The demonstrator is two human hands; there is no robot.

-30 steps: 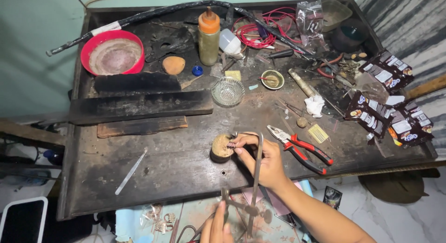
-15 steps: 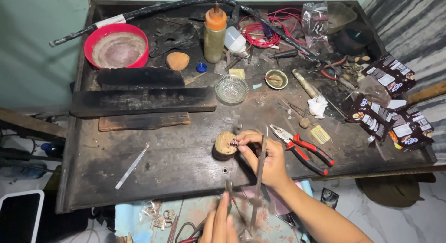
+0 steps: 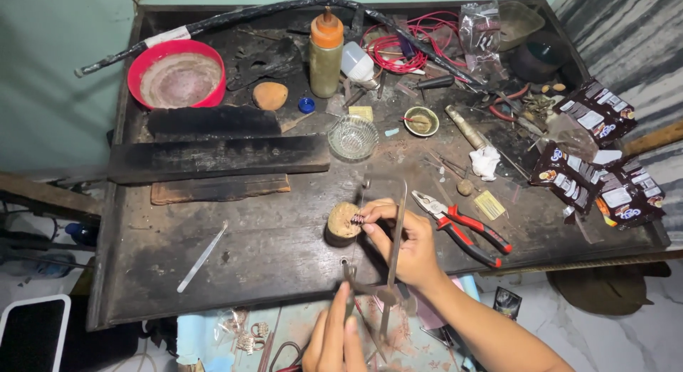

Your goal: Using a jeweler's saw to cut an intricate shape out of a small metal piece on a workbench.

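Right hand (image 3: pixel 413 247) pinching a small coiled wire piece (image 3: pixel 357 219) against the round block (image 3: pixel 343 223) near the table's (image 3: pixel 270 251) front edge; left hand (image 3: pixel 338 336) below, fingers pressed together on the saw frame (image 3: pixel 391 258). Probably light, thin and easily bent, so best taken by its ends with fingertips. Dark, scorched, cluttered table: pliers (image 3: pixel 466 226) just right, tweezers (image 3: pixel 201 258) left, glass bowl (image 3: pixel 353 136) behind, pale green wall beyond.
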